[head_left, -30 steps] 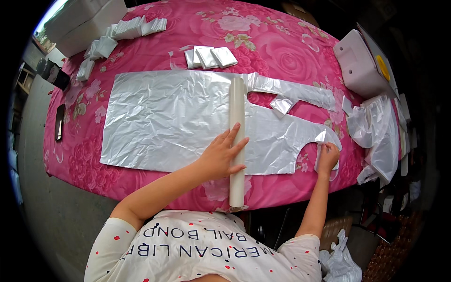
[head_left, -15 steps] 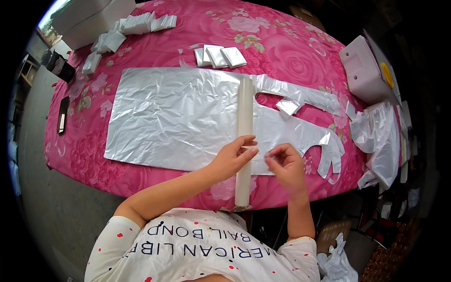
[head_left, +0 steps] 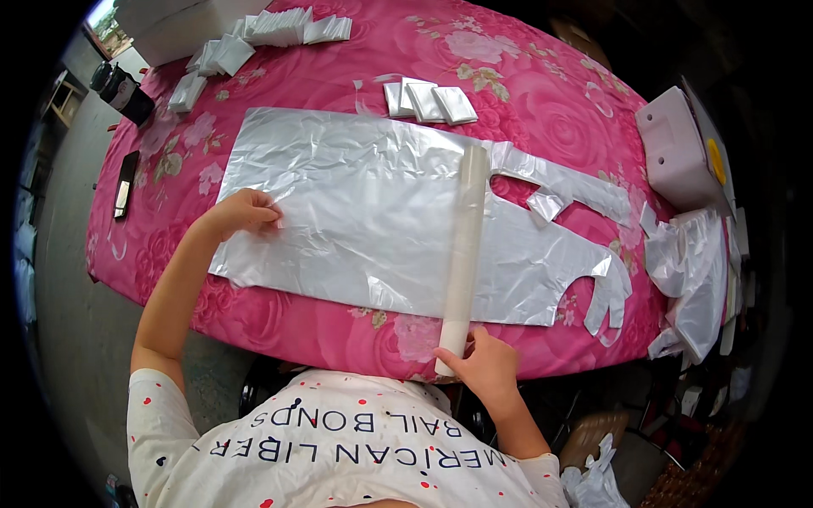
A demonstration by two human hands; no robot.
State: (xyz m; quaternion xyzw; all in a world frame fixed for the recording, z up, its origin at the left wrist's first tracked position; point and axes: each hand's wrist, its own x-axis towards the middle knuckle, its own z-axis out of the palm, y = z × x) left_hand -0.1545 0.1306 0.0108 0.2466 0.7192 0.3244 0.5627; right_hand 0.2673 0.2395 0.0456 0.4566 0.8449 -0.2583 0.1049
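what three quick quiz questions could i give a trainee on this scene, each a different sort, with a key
1. Which hand is at the near end of the long, pale, cylindrical roller?
a) left
b) right
c) neither

2. True or false: the roller lies across the crinkled, shiny silver plastic sheet.

3. Fill the gap: on the pink, rose-patterned tablecloth, the dark, flat, rectangular phone-like object lies to the ___ of the sheet.

Key:
1. b, the right hand; the left hand is over the sheet.
2. True.
3. left
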